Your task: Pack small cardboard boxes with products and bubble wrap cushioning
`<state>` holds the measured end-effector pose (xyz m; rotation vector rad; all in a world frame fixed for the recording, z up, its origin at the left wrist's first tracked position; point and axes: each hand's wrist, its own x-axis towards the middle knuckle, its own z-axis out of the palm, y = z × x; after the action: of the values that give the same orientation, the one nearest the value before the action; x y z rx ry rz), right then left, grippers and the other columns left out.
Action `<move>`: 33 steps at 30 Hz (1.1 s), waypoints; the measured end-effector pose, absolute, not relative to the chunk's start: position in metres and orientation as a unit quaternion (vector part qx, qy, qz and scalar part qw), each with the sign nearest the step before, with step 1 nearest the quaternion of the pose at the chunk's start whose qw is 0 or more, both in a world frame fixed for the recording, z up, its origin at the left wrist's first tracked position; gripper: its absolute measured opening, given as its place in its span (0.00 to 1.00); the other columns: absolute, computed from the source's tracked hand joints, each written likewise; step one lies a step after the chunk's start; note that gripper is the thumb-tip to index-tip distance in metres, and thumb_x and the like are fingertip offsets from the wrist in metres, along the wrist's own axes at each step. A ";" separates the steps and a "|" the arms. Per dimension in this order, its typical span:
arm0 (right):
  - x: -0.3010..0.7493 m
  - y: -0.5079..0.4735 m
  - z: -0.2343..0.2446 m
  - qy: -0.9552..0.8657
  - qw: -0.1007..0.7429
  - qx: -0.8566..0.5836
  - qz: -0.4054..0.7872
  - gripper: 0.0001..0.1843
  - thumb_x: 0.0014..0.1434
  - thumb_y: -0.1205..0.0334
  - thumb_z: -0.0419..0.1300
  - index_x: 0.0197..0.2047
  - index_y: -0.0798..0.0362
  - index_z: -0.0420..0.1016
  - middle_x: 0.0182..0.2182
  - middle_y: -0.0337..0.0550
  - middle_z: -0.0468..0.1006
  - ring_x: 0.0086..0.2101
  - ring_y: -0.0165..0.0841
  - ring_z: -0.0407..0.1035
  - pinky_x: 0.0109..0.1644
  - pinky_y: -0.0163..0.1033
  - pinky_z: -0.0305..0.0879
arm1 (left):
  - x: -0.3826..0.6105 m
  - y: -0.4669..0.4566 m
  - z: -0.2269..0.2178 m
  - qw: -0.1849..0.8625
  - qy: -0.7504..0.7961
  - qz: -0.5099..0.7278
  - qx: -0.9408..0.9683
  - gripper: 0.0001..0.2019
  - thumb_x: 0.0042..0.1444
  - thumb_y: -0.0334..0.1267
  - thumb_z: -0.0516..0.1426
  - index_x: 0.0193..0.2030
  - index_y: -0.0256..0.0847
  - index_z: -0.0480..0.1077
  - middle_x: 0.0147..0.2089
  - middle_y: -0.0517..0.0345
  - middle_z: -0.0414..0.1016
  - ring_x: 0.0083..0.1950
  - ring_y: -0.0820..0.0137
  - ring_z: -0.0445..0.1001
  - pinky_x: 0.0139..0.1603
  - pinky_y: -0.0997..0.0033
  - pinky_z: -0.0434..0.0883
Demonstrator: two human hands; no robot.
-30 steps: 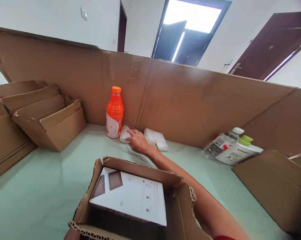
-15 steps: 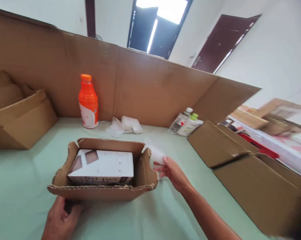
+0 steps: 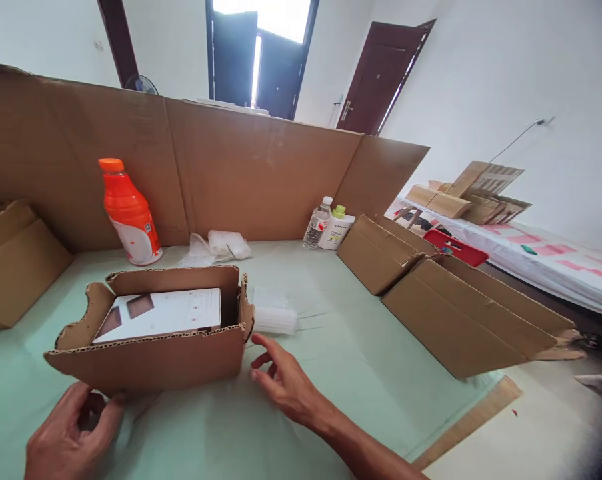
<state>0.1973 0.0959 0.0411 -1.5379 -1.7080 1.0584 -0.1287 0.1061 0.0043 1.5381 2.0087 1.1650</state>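
An open cardboard box (image 3: 155,363) with rough cut edges stands on the green cloth, a white printed carton (image 3: 168,313) lying inside it. By the box's front left bottom edge is my left hand (image 3: 71,430), fingers curved and thumb apart, holding nothing that I can see. Whether its fingertips touch the box is unclear. My right hand (image 3: 288,383) hovers at the box's right end, empty, with fingers bent and spread. Just beyond it, a piece of translucent plastic wrap (image 3: 278,320) lies on the cloth beside the box.
Farther back stand an orange bottle (image 3: 131,217), crumpled white wrap (image 3: 225,245), a clear water bottle (image 3: 318,225) and a white bottle with a green cap (image 3: 337,231). A cardboard wall (image 3: 261,180) closes the back. More cardboard boxes flank both sides (image 3: 463,320).
My right hand has let go of the translucent wrap, which now lies right of the box, and has drawn back toward me. The view has turned rightward.
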 end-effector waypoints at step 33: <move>0.234 0.056 0.030 -0.776 0.272 -0.543 0.170 0.21 0.64 0.53 0.60 0.59 0.46 0.73 0.55 0.49 0.77 0.59 0.45 0.65 0.61 0.54 0.64 | -0.130 0.101 0.013 0.206 0.700 0.534 0.426 0.30 0.58 0.49 0.58 0.67 0.49 0.59 0.56 0.57 0.73 0.58 0.55 0.73 0.51 0.54 0.74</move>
<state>0.2337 0.0562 0.0299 -1.4618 -2.0891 0.4584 -0.1299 0.1014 0.0134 1.1886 1.9518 1.4886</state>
